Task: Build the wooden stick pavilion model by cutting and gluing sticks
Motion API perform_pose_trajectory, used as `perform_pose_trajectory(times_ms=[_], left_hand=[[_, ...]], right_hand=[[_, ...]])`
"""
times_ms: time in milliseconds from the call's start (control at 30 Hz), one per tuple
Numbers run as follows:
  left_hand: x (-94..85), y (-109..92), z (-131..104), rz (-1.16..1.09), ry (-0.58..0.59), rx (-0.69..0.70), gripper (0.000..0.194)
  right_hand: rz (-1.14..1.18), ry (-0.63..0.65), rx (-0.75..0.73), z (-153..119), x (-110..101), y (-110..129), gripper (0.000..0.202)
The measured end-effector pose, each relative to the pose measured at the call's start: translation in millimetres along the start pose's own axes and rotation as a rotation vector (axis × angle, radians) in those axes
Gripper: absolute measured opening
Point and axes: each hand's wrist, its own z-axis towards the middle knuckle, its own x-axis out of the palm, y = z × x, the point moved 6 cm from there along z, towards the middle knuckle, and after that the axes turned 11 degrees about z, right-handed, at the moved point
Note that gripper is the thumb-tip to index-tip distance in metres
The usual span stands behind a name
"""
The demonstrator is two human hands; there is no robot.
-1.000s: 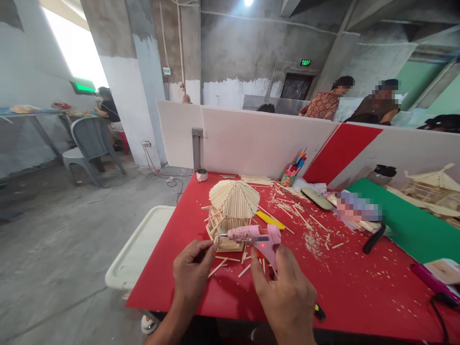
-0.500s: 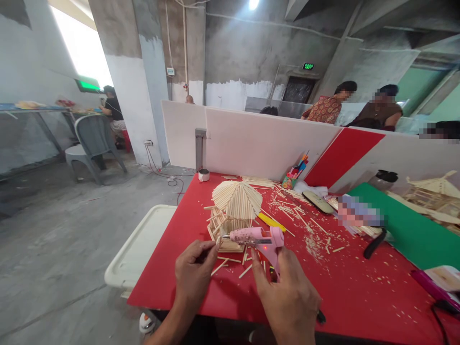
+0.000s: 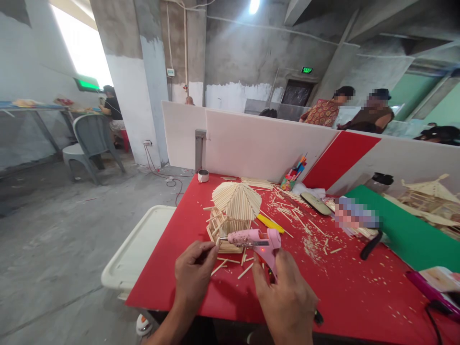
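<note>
My right hand (image 3: 287, 292) is wrapped round the handle of a pink glue gun (image 3: 253, 238), whose small red light is lit. The gun's metal nozzle points left, at the fingertips of my left hand (image 3: 196, 268). Thumb and forefinger of that hand pinch a short wooden stick (image 3: 217, 242), mostly covered by the fingers; whether the nozzle touches it I cannot tell. Just behind both hands stands a small house of wooden sticks (image 3: 237, 203) with a pointed roof and a railing on its left. The glue gun hides part of its lower front.
Loose sticks (image 3: 245, 271) and shavings lie on the red table (image 3: 215, 306). A yellow cutter (image 3: 270, 223), a pen cup (image 3: 288, 182) and a tape roll (image 3: 203, 176) sit farther back. A white partition (image 3: 266, 143) borders the table; people (image 3: 325, 110) are beyond it. A white lidded bin (image 3: 132, 249) stands left.
The view has shifted very slightly. Both hands, the pinched stick and the glue gun keep nearly the same places relative to the stick house.
</note>
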Motion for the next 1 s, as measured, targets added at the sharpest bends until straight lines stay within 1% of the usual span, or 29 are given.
perform_pose_trajectory(times_ms=[100,167,267,333,367,433,467,500,533,600,633,700,767,800,867,933,1000], left_hand=[[-0.3,0.9,0.9,-0.013,0.003,-0.014,0.01],[-1.3,2.3,1.2,-0.017,0.007,-0.027,0.011],[1.4,5.6,-4.4,-0.039,0.052,-0.062,0.014],[11.0,8.6,-14.5,-0.113,0.151,-0.115,0.018],[19.8,10.0,-21.7,-0.18,0.245,-0.157,0.021],[38.9,13.2,-38.4,-0.327,0.427,-0.31,0.028],[47.0,13.2,-45.4,-0.401,0.484,-0.386,0.031],[54.1,9.7,-49.7,-0.454,0.526,-0.414,0.032],[60.0,2.7,-50.8,-0.487,0.553,-0.381,0.031],[71.7,-14.7,-49.0,-0.521,0.59,-0.297,0.027],[78.2,-23.7,-47.4,-0.55,0.6,-0.269,0.024],[95.5,-40.0,-46.7,-0.619,0.638,-0.25,0.022],[117.9,-52.3,-51.0,-0.665,0.708,-0.26,0.022],[129.5,-56.6,-54.2,-0.679,0.734,-0.27,0.023],[150.8,-62.1,-60.3,-0.726,0.745,-0.314,0.026],[170.8,-67.4,-68.0,-0.759,0.803,-0.367,0.027],[186.7,-73.6,-74.0,-0.806,0.87,-0.42,0.024]], right_hand=[[0.032,0.008,0.017,-1.0,1.3,-0.8,0.036],[0.078,0.021,0.058,-0.6,1.7,-3.1,0.042],[0.221,0.098,0.203,0.7,2.8,-14.3,0.049],[0.394,0.188,0.36,-1.2,4.7,-26.8,0.05],[0.493,0.22,0.448,-3.6,5.0,-33.6,0.051],[0.695,0.253,0.621,-10.6,5.0,-46.2,0.052],[0.794,0.257,0.7,-14.6,5.3,-51.1,0.05],[0.889,0.254,0.77,-18.3,6.1,-54.8,0.047],[0.98,0.243,0.834,-21.5,7.6,-57.6,0.045],[1.159,0.198,0.946,-25.8,12.7,-60.5,0.042],[1.246,0.151,0.991,-26.5,15.3,-61.8,0.041],[1.413,0.047,1.061,-26.0,20.7,-64.9,0.043],[1.511,-0.04,1.098,-24.7,24.3,-71.3,0.042],[1.509,-0.078,1.103,-24.5,24.8,-77.1,0.04],[1.422,-0.161,1.101,-27.0,24.0,-94.0,0.039],[1.303,-0.252,1.127,-35.0,24.4,-114.8,0.042],[1.236,-0.329,1.164,-45.5,28.6,-133.9,0.045]])
